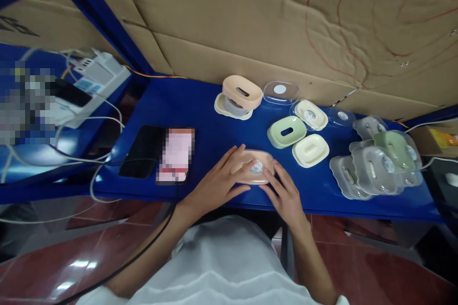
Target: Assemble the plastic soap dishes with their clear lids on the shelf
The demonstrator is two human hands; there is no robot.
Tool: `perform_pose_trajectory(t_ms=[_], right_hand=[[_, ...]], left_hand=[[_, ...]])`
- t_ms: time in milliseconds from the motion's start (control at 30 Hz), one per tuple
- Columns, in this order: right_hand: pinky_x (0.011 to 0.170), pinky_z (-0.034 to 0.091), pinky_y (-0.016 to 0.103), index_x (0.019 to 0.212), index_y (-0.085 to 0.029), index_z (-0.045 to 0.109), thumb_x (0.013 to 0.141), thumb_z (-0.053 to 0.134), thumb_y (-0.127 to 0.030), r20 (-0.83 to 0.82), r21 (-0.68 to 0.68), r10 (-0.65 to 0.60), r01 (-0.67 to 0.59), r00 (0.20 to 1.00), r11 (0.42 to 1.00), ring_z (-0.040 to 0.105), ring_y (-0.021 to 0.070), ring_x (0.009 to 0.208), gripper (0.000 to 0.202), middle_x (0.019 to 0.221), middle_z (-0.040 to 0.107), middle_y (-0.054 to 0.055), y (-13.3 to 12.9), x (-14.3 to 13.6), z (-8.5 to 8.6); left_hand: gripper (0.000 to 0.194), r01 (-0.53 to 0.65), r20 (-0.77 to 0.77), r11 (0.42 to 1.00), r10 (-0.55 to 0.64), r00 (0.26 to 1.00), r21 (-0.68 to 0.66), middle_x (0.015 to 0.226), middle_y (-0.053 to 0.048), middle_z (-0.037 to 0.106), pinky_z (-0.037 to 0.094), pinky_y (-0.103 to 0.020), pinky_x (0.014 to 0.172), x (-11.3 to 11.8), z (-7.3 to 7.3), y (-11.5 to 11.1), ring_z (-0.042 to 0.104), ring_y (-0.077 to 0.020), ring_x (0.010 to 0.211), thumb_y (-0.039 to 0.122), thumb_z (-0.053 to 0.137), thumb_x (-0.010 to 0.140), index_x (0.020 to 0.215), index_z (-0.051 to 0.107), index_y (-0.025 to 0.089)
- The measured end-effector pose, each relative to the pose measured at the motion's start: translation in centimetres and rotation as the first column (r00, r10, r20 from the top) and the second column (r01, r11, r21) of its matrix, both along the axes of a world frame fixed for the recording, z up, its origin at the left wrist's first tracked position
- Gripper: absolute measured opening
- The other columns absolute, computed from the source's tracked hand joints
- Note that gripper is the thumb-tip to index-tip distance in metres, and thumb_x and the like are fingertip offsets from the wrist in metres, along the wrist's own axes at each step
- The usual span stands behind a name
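Note:
A peach oval box [265, 177] with a clear lid and a round label lies near the front edge of the blue table. My left hand [229, 174] grips its left side, one finger reaching over the lid toward the label. On the right side, my right hand [284, 193] has its fingers round the rim. Behind the box are a green piece with a slot [281, 138] and a cream oval piece [310, 151]. Farther back, a peach slotted piece [242, 90] is stacked over a clear and cream piece.
Clear lidded boxes [377, 171] are piled at the right. A cream piece [311, 114] and clear lids [281, 92] lie at the back by the cardboard [232, 19]. Two phones [139, 152] rest at the left, near white cables and a power strip [103, 74].

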State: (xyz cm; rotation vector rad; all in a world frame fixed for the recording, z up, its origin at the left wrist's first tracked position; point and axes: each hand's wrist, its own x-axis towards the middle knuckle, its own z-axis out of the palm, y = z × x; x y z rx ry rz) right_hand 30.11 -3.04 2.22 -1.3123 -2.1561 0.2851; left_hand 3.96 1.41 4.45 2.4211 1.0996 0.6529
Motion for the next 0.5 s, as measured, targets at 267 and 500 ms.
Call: perform_pose_trajectory(t_ms=[267, 500], right_hand=[[0.122, 0.053, 0.052, 0.166, -0.039, 0.039, 0.106, 0.064, -0.028, 0.023, -0.016, -0.042, 0.042, 0.999, 0.999, 0.051, 0.0303, 0.153, 0.067, 0.164, 0.05, 0.011, 0.6, -0.3, 0.1], [0.119, 0.054, 0.055, 0.161, -0.036, 0.048, 0.099, 0.074, -0.043, 0.112, -0.098, 0.013, -0.002, 0.994, 0.995, 0.054, 0.033, 0.15, 0.067, 0.156, 0.053, 0.015, 1.1, 0.4, 1.3]], left_hand=[[0.07, -0.051, 0.056, 0.998, 0.049, 0.997, 0.039, 0.177, -0.017, 0.03, 0.045, -0.062, 0.124, 0.4, -1.1, 0.2, 0.033, -0.0391, 0.163, 0.032, 0.07, 0.101, 0.165, 0.041, 0.035], [0.074, -0.032, 0.155, 0.998, 0.041, 0.987, -0.059, 0.16, -0.014, 0.049, 0.05, -0.057, 0.121, -0.6, -1.5, 0.3, 0.052, -0.0364, 0.149, 0.035, 0.088, 0.087, 0.155, 0.058, 0.037]])
